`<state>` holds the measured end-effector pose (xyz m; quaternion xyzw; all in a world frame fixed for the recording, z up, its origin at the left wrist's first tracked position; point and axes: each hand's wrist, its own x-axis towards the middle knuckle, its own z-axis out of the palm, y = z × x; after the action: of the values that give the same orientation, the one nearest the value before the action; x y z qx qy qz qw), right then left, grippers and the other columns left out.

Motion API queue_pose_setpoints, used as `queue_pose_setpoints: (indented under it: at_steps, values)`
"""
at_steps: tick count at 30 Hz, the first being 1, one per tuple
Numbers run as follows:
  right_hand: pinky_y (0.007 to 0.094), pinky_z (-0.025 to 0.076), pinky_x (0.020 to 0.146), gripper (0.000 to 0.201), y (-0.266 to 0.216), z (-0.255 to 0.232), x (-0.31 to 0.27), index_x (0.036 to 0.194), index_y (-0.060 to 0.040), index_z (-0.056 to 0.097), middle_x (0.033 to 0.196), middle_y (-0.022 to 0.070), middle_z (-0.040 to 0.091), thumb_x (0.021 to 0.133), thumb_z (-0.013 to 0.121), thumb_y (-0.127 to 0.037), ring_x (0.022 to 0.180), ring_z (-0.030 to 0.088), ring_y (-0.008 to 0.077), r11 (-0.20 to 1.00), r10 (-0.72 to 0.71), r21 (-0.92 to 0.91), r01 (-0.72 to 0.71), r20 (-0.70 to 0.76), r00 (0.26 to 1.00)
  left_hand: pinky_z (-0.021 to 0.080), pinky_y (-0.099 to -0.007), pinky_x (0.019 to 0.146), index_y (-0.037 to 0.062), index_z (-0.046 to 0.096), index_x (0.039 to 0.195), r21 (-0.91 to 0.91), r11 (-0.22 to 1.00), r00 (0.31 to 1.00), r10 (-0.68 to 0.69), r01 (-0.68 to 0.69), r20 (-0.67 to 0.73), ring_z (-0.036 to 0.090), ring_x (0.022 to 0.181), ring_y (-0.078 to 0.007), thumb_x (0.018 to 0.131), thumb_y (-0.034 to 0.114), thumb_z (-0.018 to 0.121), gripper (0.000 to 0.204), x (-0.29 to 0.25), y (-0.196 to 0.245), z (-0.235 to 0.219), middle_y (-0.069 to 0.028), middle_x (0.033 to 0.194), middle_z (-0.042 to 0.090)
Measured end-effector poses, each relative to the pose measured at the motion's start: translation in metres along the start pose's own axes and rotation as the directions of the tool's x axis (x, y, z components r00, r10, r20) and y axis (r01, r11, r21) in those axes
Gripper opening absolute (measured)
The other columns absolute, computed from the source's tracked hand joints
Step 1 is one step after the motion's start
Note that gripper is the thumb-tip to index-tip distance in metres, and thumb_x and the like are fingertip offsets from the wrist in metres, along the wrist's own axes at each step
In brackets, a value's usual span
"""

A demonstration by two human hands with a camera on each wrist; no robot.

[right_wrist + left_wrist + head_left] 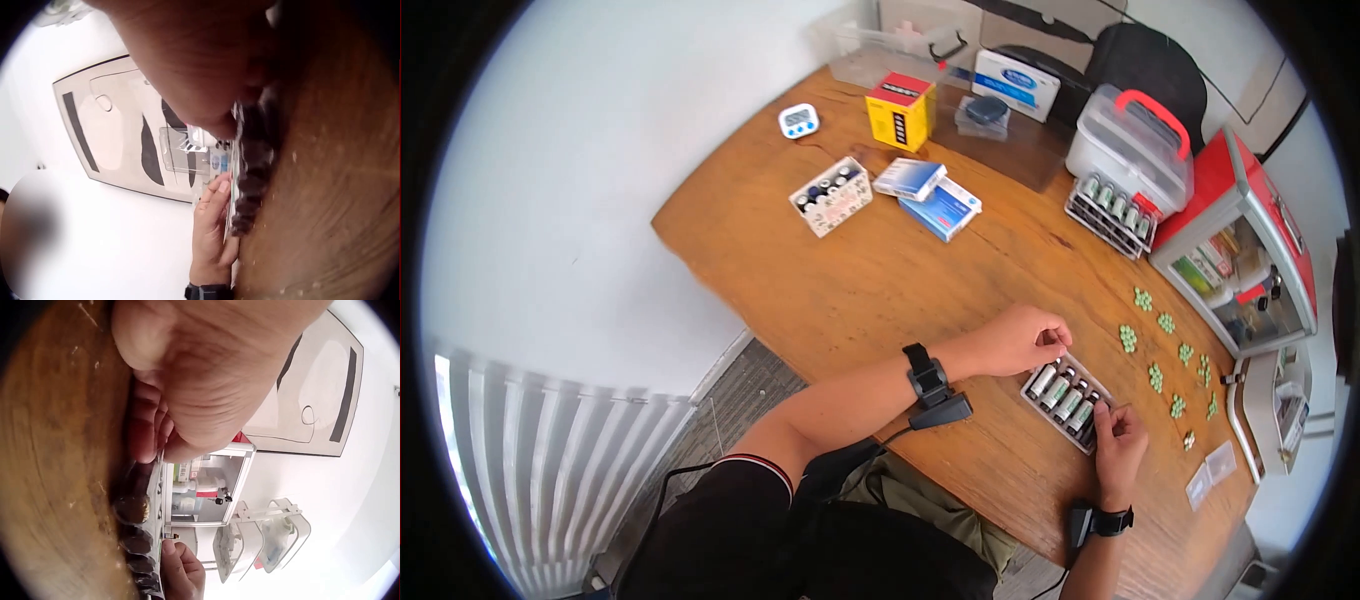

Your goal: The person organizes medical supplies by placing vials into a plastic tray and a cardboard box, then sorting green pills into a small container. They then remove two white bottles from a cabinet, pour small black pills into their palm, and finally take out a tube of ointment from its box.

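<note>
A shallow plastic tray [1083, 447] of small labelled vials [1062, 393] with dark caps lies near the table's front edge. At its far left end, my left hand [1018, 340] pinches the tray edge between thumb and fingers. My right hand [1122, 445] holds the opposite end, thumb and fingers at the rim. Seen low from the left wrist, the row of vials [134, 509] runs away from the left hand [206, 375] toward the right hand [182, 570]. The right wrist view has the right hand [194, 69] close up, its fingertips partly dark.
Clusters of green tablets [1128, 338] and an open clear case [1210, 475] lie to the right. Behind are a second vial tray [1112, 215], a red-handled box [1135, 150] and a red cabinet [1240, 245]. Blue-white boxes [940, 205], a bottle carton [832, 197], yellow box [900, 112] and timer [799, 121] stand farther left.
</note>
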<state>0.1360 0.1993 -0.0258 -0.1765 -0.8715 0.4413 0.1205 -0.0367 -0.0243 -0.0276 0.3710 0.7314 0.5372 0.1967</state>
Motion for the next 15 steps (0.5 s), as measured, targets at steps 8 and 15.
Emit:
queue_pose_setpoints:
  at_steps: [8,15]
  values:
    - [0.0254,0.034,0.051,0.038,0.011,-0.002,-0.008,0.07,-0.0046,0.051,0.06,-0.003,0.045,0.097,0.072,-0.02,0.059,0.039,0.0057,0.993,0.019,0.114,-0.007,-0.097,0.995,0.057,-0.0258,0.07,0.0035,0.069,0.116,-0.086,0.912,0.838,-0.404,0.402,-0.366,0.068,0.079,-0.0102,0.1,0.021,0.066,0.024,-0.069,0.05,-0.096,-0.0023,0.093,0.071]
    - [0.0241,0.033,0.052,0.036,0.01,-0.008,-0.005,0.071,-0.0047,0.051,0.061,-0.0051,0.046,0.097,0.072,-0.019,0.059,0.039,0.0044,0.983,0.011,0.185,-0.011,0.001,1.0,0.056,-0.0327,0.07,0.0019,0.073,0.104,0.509,0.647,0.599,0.099,0.569,-0.795,0.072,0.082,-0.0207,0.092,0.017,0.072,0.019,-0.131,0.048,-0.226,-0.0107,0.094,0.075]
